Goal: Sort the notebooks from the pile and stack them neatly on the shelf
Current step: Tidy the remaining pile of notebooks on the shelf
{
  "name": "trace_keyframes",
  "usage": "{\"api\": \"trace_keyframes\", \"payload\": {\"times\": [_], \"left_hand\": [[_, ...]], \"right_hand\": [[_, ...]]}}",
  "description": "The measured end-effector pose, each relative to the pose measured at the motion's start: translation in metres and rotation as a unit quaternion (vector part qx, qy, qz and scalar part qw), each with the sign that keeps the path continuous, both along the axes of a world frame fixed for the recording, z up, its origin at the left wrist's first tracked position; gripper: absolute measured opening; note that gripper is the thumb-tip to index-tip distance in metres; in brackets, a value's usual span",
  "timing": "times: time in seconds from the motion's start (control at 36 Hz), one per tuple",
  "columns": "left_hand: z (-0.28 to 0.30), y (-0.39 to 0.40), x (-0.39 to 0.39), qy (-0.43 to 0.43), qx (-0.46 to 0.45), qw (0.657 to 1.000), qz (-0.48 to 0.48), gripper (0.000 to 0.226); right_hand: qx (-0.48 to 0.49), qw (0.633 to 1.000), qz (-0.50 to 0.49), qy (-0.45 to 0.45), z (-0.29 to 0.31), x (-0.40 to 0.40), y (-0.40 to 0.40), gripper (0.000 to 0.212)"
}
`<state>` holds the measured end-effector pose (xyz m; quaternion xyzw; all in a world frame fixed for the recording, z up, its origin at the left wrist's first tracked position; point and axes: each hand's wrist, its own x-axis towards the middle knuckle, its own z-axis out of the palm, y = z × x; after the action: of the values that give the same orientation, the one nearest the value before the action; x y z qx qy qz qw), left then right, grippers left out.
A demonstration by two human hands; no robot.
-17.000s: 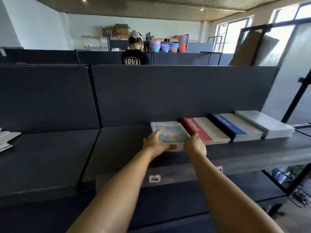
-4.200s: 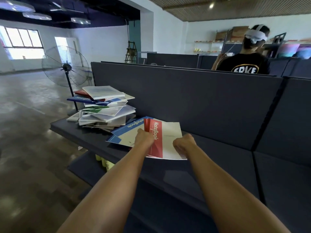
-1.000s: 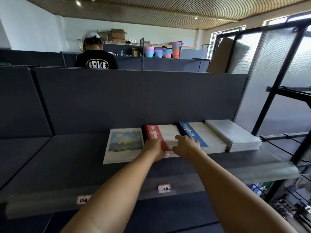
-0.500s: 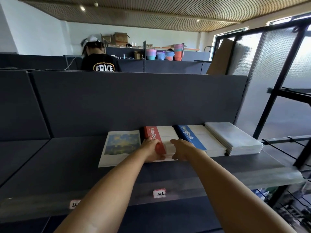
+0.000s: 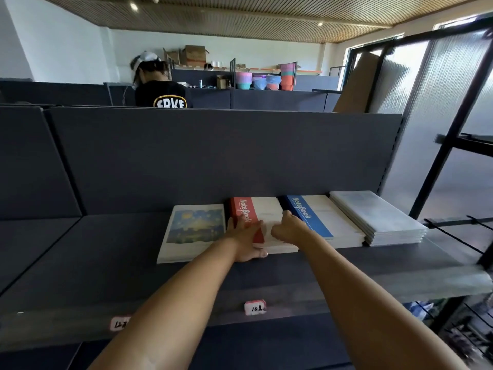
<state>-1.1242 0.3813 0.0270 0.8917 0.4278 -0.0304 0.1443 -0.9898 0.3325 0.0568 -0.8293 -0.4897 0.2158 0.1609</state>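
Four stacks of notebooks lay in a row on the dark shelf (image 5: 112,252) in the head view, all pushed close to its back panel (image 5: 213,156). Taking the red stack (image 5: 266,212) as the landmark: it bore a red band with "NoteBook" along its left side. Just left of it, touching or nearly so, lay the painted stack (image 5: 194,231), its cover showing a blue and yellow picture. Just right of the red stack sat the blue stack (image 5: 320,217), with a blue "NoteBook" band, and beyond that, farthest right, the grey stack (image 5: 376,217), plain and pale.

Both hands were on the red stack. The left hand (image 5: 246,240) lay over its front-left corner, fingers stretched forward across the red band, the thumb hooked under the front edge. The right hand (image 5: 289,229) rested on the white part of the top cover near the right edge, fingers curled under into a loose fist; whether it pinched anything could not be told. The two hands sat close together without touching.

Below the red stack, on the shelf's front lip, a small price tag (image 5: 255,307) was stuck, with a second tag (image 5: 120,323) further left. Behind the panel, up and left of the red stack, a person (image 5: 160,86) in a black shirt and white cap stood facing away. Coloured buckets (image 5: 262,81) stood on a far shelf. To the right rose a black frame (image 5: 448,145) with ribbed glass.
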Motion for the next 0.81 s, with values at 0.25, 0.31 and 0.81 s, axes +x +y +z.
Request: {"api": "trace_keyframes", "payload": {"times": [0.25,0.31,0.81], "left_hand": [[0.004,-0.004,0.003,0.018,-0.002,1.000,0.011,0.081],[0.005,-0.006,0.004,0.031,0.009,0.999,0.012,0.081],[0.002,-0.007,-0.041,-0.071,0.117,0.986,0.099,0.100]], "right_hand": [[-0.067,0.958,0.123,-0.252,0.002,-0.001,-0.012,0.065],[-0.053,0.945,0.136,-0.292,0.001,-0.002,-0.014,0.064],[0.116,0.931,0.217,-0.270,-0.006,-0.021,-0.008,0.055]]}}
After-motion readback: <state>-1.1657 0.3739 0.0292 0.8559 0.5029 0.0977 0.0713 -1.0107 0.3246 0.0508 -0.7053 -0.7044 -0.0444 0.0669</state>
